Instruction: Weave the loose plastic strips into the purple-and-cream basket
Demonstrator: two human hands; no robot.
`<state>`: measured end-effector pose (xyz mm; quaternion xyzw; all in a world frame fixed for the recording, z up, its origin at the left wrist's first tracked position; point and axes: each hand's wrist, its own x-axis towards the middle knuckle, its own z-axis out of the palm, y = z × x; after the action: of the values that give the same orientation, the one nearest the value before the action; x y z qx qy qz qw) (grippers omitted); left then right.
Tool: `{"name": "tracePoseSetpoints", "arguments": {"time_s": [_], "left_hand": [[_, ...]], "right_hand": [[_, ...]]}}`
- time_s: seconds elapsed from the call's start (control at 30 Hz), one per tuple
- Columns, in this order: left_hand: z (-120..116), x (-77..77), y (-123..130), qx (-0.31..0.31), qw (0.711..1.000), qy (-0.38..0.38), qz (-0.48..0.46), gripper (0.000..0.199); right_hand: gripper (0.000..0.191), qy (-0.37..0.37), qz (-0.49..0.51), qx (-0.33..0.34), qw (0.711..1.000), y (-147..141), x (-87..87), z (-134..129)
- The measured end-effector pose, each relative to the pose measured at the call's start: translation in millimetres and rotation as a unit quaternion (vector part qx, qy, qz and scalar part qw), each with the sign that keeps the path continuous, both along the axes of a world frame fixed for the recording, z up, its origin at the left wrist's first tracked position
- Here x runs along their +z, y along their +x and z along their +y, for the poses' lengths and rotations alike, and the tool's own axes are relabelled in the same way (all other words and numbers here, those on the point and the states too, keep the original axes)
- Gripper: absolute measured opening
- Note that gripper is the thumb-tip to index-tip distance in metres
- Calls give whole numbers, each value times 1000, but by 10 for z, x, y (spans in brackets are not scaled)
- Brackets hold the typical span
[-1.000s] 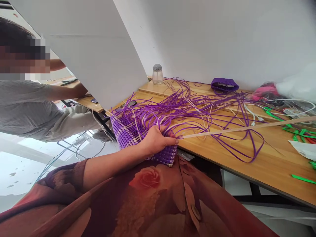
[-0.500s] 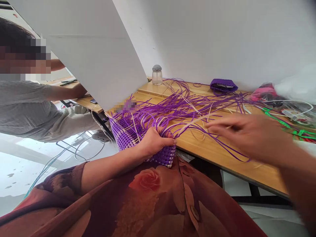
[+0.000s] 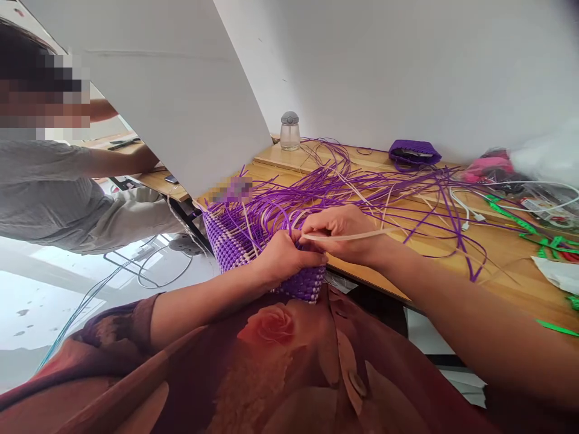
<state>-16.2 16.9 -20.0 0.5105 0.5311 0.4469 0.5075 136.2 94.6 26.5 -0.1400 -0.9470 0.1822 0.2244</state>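
Observation:
A purple and white woven basket (image 3: 226,244) rests against my lap at the table edge, its long loose strands fanning out from the top. My left hand (image 3: 289,259) grips the basket's near rim, thumb across the outside and fingers hidden behind the weave. Close beside it, my right hand (image 3: 337,232) is closed with its fingertips pinching a pale plastic strip (image 3: 348,236) at the rim. The strip's free end points right, across the back of my right wrist. Many purple strands (image 3: 312,187) spread over the table behind both hands.
On the wooden table (image 3: 452,241) stand a clear bottle (image 3: 290,132) and a small purple woven pouch (image 3: 415,152). White cables (image 3: 465,208), green strips (image 3: 513,214) and plastic bags lie at the right. Behind a white partition (image 3: 149,78) at left, a person in a grey shirt (image 3: 40,187) sits working.
My right hand has come in from the right, over the table, to the basket rim beside my left hand. My left hand keeps its hold on the basket.

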Motion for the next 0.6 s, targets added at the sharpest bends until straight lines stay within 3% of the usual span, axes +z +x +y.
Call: {"name": "tracePoseSetpoints", "arguments": {"time_s": [0.13,0.27,0.43,0.6], "left_hand": [[-17,7,-43,-6,1000,-22,-11,23],[-66,-12,-95,2,993,-71,-97,32],[-79,-48,-112,25,986,-90,-139,31],[-46,-45,-80,23,995,-30,-97,23]], "right_hand": [[16,-142,76,5,987,-84,-156,60],[17,-172,93,-14,981,-66,-190,72],[16,-91,111,-19,989,-61,-141,46],[20,50,85,-7,995,-119,-166,-3]]}}
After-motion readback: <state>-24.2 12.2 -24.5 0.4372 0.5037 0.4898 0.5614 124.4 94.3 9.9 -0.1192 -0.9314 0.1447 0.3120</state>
